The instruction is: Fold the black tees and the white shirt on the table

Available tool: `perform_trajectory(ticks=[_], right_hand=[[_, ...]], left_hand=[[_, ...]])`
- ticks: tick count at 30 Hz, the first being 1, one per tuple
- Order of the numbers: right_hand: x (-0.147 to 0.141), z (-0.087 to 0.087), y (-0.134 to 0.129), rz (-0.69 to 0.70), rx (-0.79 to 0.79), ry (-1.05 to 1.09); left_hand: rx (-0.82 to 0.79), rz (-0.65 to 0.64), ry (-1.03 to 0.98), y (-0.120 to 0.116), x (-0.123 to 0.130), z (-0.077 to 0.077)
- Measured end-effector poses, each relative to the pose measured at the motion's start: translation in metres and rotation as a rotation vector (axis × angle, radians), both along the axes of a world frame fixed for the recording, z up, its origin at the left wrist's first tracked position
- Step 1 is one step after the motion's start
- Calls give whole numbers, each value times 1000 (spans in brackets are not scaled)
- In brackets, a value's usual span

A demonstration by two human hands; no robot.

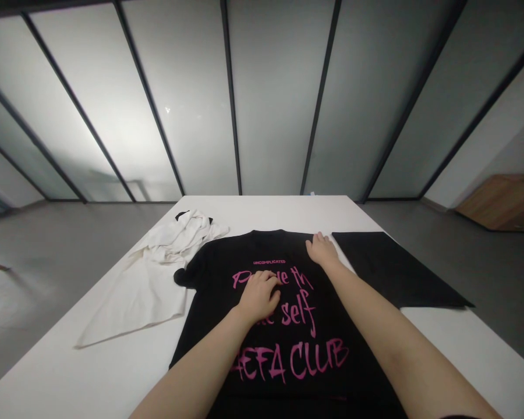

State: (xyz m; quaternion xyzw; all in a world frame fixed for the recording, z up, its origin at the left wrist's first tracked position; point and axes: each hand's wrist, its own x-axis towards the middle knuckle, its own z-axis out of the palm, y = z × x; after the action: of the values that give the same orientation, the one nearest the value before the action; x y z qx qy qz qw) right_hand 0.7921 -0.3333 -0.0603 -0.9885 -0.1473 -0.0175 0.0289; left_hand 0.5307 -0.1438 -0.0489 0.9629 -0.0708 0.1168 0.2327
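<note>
A black T-shirt [273,326] with pink lettering lies spread on the white table, its collar toward the far edge. My left hand [259,295] rests on the middle of the shirt, over part of the lettering, with its fingers loosely apart. At the shirt's upper right edge lies my right hand [322,249], fingers on the fabric and thumb a little apart. The sleeve on the left is bunched at its end; on the right no sleeve shows beyond the folded-looking side, partly hidden by my forearm.
On the left of the white table [266,210] lies a crumpled white garment [151,285] with a black bit at its top. Flat black cloth [393,270] lies at the right. Frosted glass panels stand beyond.
</note>
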Motion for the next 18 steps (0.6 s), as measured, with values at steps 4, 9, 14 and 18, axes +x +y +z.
perform_trajectory(ticks=[4,9,14,18], right_hand=[[6,-2,-2,-2,-23,37],[0,12,-1,56,-19,-29],[-31,18,7,179,34,-177],[-51,7,3,11,8,-10]], left_hand=[[-1,-8,-5,1,-1,0],[9,-9,-15,1,0,-1],[13,-1,-13,0,0,-1],[18,3,-9,1,-1,0]])
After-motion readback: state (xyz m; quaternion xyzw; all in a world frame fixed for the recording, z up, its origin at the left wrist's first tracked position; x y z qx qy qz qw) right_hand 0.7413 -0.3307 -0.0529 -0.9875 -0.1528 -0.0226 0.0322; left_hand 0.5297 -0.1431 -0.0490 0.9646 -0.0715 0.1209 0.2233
